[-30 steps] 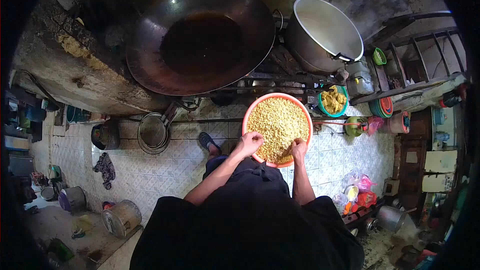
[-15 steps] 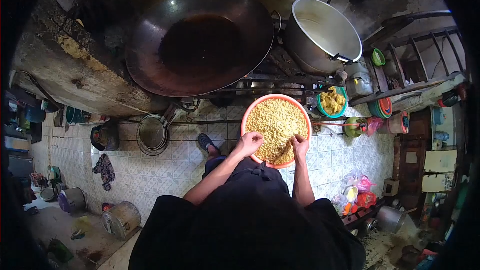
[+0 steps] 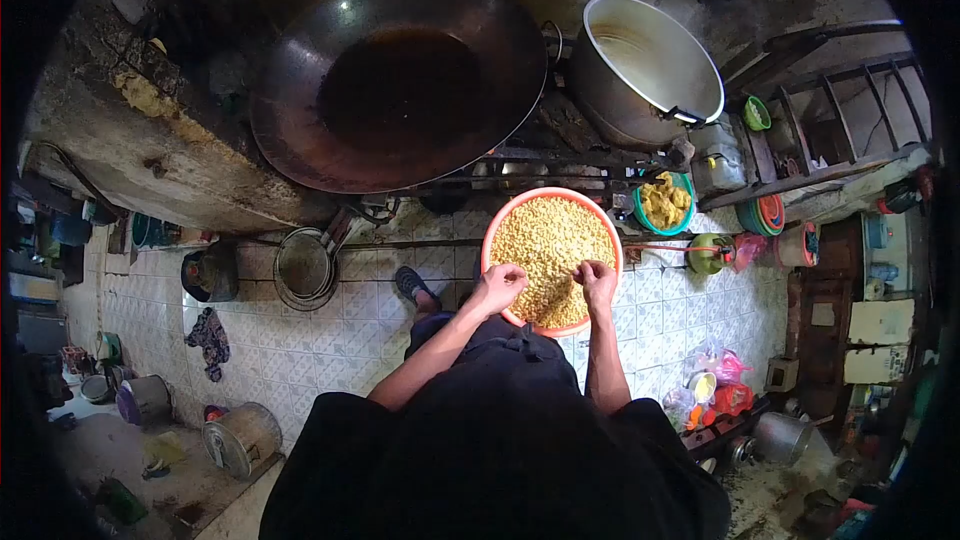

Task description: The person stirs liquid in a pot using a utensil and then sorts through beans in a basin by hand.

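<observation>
A round basin with a pink-orange rim (image 3: 487, 246) is filled with small pale-yellow pieces (image 3: 550, 230) that look like beans or kernels. At the basin's near left side, my left hand (image 3: 500, 288) is closed, its fingers curled together over the pieces. My right hand (image 3: 598, 285) is over the near right part, thumb and fingers pinched together just above the heap. Whatever either hand holds is too small to make out. A shadow from the right hand falls on the pieces.
Beyond the basin are a large dark wok (image 3: 400, 155) and a tall metal pot (image 3: 645, 105). A teal bowl (image 3: 640, 217) of yellow food stands right of the basin. To the left sit round strainers (image 3: 304, 270). A green gas cylinder (image 3: 708, 258) is on the right.
My right hand has shifted slightly up and left over the heap, its fingers now turned inward. My left hand, the basin and the surroundings look the same.
</observation>
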`<state>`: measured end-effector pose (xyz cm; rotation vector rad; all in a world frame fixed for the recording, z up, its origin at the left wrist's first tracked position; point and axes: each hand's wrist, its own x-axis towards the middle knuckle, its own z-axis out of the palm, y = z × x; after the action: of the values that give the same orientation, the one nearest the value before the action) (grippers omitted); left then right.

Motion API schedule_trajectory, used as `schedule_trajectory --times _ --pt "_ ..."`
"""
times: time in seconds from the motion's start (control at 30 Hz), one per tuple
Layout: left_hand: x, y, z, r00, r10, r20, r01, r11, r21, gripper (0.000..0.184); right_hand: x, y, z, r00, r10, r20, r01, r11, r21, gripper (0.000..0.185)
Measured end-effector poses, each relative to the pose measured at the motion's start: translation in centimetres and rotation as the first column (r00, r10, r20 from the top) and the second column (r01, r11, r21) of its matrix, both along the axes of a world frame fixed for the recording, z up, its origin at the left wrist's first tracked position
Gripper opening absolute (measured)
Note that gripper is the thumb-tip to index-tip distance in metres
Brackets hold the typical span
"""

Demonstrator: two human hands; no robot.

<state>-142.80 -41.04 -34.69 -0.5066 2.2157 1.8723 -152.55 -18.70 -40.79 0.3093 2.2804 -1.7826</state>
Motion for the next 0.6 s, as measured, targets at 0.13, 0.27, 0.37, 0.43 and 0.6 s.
schedule_trajectory --times 0.13,0.27,0.37,0.43,0.6 --pt "0.0 0.0 -0.1 1.0 0.016 0.003 -0.016 1.0 0.007 0.022 0.5 -1.6 2.1 0.998 0.039 -0.047 -0.037 0.998 0.053 0.018" --pt "-0.2 0.1 -0.5 1.0 0.015 -0.016 -0.015 1.0 0.001 0.02 0.9 -3.0 2.8 0.992 0.097 -0.084 -0.093 0.994 0.059 0.018" --pt "-0.4 0.5 0.1 0.997 0.065 -0.043 -0.062 0.996 0.067 0.021 2.2 -5.9 6.6 0.978 0.197 -0.065 -0.202 0.976 -0.077 0.015" --pt "-0.6 0.6 0.3 0.982 0.139 -0.125 -0.133 0.989 0.06 0.023 3.2 -7.4 7.9 0.949 0.301 -0.097 -0.301 0.953 0.011 0.016" --pt "-1.2 0.2 1.1 0.97 0.142 -0.199 -0.133 0.989 0.059 0.022 4.3 -9.1 9.6 0.952 0.248 0.177 -0.167 0.911 -0.377 0.015"
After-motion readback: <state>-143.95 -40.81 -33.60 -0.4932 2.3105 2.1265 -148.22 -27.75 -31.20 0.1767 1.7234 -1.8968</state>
